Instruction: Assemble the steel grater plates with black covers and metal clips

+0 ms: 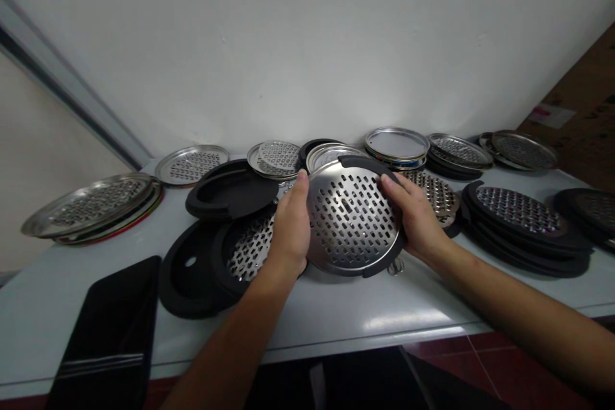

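Both my hands hold one round steel grater disc (353,218), tilted up toward me above the white table (365,314). The disc has slotted holes and sits partly in a black rubber ring (379,266) that shows along its top and lower right edge. My left hand (291,227) grips the disc's left rim. My right hand (416,218) grips its right rim, fingers over the black ring. Under my left hand lies another grater disc in a black ring (245,250).
Black rings (225,192) lie left of centre. Bare steel discs (91,202) are stacked at far left, with more (396,144) along the wall. Ringed graters (521,218) are stacked at right. A black tray (110,333) sits at front left, cardboard (581,115) at far right.
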A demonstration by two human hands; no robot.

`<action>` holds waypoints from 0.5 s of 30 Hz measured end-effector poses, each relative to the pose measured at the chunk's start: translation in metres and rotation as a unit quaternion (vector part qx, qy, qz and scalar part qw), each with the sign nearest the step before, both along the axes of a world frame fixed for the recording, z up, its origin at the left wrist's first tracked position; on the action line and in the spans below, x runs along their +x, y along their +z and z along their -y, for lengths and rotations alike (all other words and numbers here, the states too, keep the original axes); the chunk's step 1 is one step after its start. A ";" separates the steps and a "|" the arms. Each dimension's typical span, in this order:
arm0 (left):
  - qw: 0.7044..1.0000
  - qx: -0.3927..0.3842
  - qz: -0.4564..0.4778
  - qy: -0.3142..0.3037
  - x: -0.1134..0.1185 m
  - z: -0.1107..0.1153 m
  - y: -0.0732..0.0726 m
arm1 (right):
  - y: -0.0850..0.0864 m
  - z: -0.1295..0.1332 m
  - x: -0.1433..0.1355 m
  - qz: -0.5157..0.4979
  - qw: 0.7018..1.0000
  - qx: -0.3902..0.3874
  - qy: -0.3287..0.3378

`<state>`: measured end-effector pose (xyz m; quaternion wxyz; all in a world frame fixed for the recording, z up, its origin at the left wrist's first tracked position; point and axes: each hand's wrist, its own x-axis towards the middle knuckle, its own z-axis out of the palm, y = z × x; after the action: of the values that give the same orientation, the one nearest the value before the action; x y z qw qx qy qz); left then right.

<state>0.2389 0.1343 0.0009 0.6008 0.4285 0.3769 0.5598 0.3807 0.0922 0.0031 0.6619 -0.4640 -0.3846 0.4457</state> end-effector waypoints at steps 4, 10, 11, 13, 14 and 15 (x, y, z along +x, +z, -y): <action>0.998 0.011 0.031 -0.050 -0.002 0.005 0.008 | 0.009 0.001 0.004 -0.013 1.000 -0.013 0.016; 0.995 -0.002 -0.025 -0.092 -0.008 0.007 0.019 | 0.008 -0.001 0.005 -0.027 0.999 -0.022 0.021; 0.995 0.001 -0.037 -0.091 -0.008 0.006 0.018 | 0.008 -0.001 0.005 -0.026 0.999 -0.024 0.021; 0.994 0.010 -0.061 -0.087 -0.008 0.005 0.016 | 0.007 -0.001 0.006 -0.022 0.999 -0.026 0.022; 0.994 0.014 -0.070 -0.084 -0.008 0.005 0.015 | 0.007 -0.001 0.007 -0.020 0.999 -0.028 0.025; 0.994 0.015 -0.073 -0.081 -0.008 0.005 0.014 | 0.007 -0.002 0.009 -0.020 0.999 -0.032 0.033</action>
<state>0.2307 0.1296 0.0154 0.6082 0.5064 0.3756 0.4823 0.3894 0.0940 0.0101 0.6394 -0.4628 -0.3719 0.4885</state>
